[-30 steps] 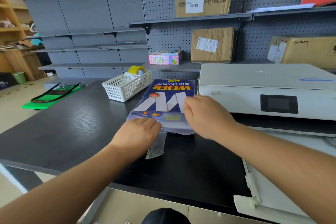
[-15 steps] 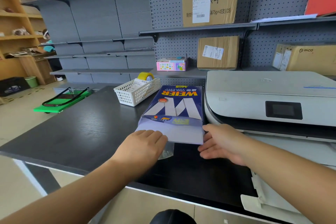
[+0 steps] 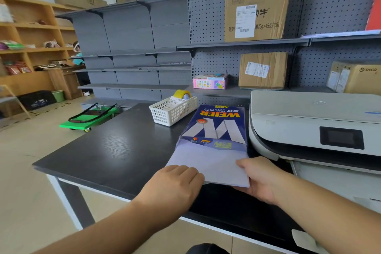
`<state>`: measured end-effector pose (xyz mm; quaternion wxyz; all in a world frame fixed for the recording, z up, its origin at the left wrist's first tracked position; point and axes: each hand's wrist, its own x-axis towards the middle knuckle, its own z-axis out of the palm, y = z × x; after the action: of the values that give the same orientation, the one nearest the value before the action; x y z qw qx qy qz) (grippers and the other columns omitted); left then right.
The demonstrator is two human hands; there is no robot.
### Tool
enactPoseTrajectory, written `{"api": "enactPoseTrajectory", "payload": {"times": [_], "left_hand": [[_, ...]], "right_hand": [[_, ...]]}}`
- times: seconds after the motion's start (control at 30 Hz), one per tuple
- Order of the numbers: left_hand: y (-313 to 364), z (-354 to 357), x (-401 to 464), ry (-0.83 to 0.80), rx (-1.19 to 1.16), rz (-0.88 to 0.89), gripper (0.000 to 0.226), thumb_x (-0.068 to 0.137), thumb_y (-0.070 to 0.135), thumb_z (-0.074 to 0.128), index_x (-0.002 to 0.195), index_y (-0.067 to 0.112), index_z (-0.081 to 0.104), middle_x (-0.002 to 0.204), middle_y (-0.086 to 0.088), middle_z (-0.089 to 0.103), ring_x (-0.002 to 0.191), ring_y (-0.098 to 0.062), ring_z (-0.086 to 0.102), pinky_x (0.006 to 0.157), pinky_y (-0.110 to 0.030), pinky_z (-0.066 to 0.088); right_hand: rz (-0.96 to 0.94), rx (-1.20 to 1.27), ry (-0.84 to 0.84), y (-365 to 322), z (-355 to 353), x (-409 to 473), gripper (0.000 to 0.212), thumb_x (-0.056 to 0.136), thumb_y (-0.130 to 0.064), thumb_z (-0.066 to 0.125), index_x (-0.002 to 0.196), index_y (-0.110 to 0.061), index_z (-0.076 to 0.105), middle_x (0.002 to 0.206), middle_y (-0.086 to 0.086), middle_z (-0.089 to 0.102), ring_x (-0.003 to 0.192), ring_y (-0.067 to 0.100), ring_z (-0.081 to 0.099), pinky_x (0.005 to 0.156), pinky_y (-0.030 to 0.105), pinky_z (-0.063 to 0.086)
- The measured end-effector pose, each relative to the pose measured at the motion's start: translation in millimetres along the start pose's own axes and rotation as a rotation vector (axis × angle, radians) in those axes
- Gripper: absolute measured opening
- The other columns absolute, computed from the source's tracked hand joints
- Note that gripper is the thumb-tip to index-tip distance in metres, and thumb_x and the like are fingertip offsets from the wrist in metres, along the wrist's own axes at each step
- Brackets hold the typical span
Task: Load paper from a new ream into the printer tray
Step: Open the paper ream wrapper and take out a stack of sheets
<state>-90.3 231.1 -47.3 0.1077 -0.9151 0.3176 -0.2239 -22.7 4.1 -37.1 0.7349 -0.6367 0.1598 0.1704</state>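
1. Paper (image 3: 208, 165) in a white stack sticks out of the near, open end of the blue ream wrapper (image 3: 216, 125), which lies flat on the black table (image 3: 107, 150) just left of the printer (image 3: 309, 123).
2. Near the printer's front left corner, the right hand (image 3: 260, 179) grips the stack's near right corner, thumb on top of the sheets and fingers curled beneath.
3. Further left of the printer, the left hand (image 3: 175, 185) lies knuckles up at the stack's near left corner, fingers bent over the paper's edge (whether it pinches the sheets or only rests on them I cannot tell).
4. Below the printer's dark output slot, its pale tray (image 3: 329, 181) projects toward the person, to the right of the right forearm.
5. Left of the printer and behind the ream stands a white basket (image 3: 173, 112) with a yellow tape roll (image 3: 182, 95) and a labelled slip inside it.
6. Behind the printer, grey pegboard shelves (image 3: 243, 44) carry cardboard boxes (image 3: 256, 11) and a small pink box (image 3: 209, 82).
7. Far left of the printer, on the floor beyond the table, sits a green platform trolley (image 3: 90, 117) with its black handle folded down.
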Motion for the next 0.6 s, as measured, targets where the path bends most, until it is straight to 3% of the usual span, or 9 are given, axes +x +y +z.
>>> {"api": "enactPoseTrajectory", "payload": {"times": [0.1, 0.23, 0.33, 0.47, 0.57, 0.6], "left_hand": [[-0.6, -6.8, 0.0, -0.057, -0.098, -0.066, 0.016, 0.084, 0.015, 0.054, 0.095, 0.025, 0.060, 0.085, 0.005, 0.063, 0.074, -0.021, 0.058, 0.066, -0.037, 0.054], [-8.1, -29.5, 5.5, -0.011, -0.462, -0.411, 0.024, 0.094, 0.043, 0.048, 0.109, 0.032, 0.064, 0.103, 0.014, 0.069, 0.094, -0.005, 0.061, 0.084, -0.028, 0.051], [-29.7, -36.0, 10.7, -0.021, -0.546, -0.657, 0.026, 0.092, 0.041, 0.055, 0.113, 0.032, 0.067, 0.104, 0.016, 0.072, 0.092, -0.004, 0.063, 0.081, -0.023, 0.048], [-54.1, -32.1, 8.7, -0.177, -0.692, -0.962, 0.034, 0.088, 0.038, 0.058, 0.120, 0.028, 0.065, 0.114, 0.008, 0.069, 0.094, -0.014, 0.061, 0.081, -0.027, 0.046], [-59.1, -24.9, 4.0, -0.200, -0.830, -1.072, 0.020, 0.084, 0.037, 0.059, 0.092, 0.022, 0.070, 0.105, -0.015, 0.074, 0.084, -0.028, 0.067, 0.086, -0.045, 0.058], [-58.3, -25.1, 3.3, -0.202, -0.906, -1.101, 0.026, 0.085, 0.036, 0.059, 0.084, 0.013, 0.071, 0.102, -0.018, 0.074, 0.083, -0.033, 0.070, 0.087, -0.048, 0.058]], "right_hand": [[-0.020, 0.000, 0.025, 2.0, 4.3, 0.6, 0.016, 0.100, -0.002, 0.047, 0.111, -0.007, 0.059, 0.095, 0.017, 0.073, 0.075, 0.028, 0.072, 0.044, 0.031, 0.056], [-0.029, 0.007, 0.029, 4.0, 4.8, -3.8, 0.020, 0.100, -0.002, 0.048, 0.116, -0.005, 0.060, 0.099, 0.018, 0.074, 0.080, 0.030, 0.072, 0.051, 0.033, 0.057], [-0.036, 0.008, 0.019, 3.8, 4.5, -12.7, 0.020, 0.100, -0.001, 0.048, 0.116, -0.003, 0.061, 0.101, 0.018, 0.073, 0.080, 0.029, 0.071, 0.052, 0.033, 0.056], [-0.042, 0.019, 0.003, 2.8, 3.2, -27.8, 0.019, 0.101, -0.002, 0.049, 0.114, -0.003, 0.062, 0.099, 0.016, 0.074, 0.077, 0.026, 0.071, 0.044, 0.028, 0.054], [-0.043, 0.017, -0.018, 4.7, 0.2, -39.3, 0.018, 0.101, -0.003, 0.050, 0.113, -0.002, 0.064, 0.099, 0.016, 0.076, 0.078, 0.026, 0.072, 0.044, 0.027, 0.054], [-0.044, 0.014, -0.025, 5.6, -0.9, -43.1, 0.018, 0.101, -0.003, 0.050, 0.113, -0.002, 0.064, 0.098, 0.016, 0.077, 0.078, 0.026, 0.073, 0.045, 0.027, 0.054]]}}
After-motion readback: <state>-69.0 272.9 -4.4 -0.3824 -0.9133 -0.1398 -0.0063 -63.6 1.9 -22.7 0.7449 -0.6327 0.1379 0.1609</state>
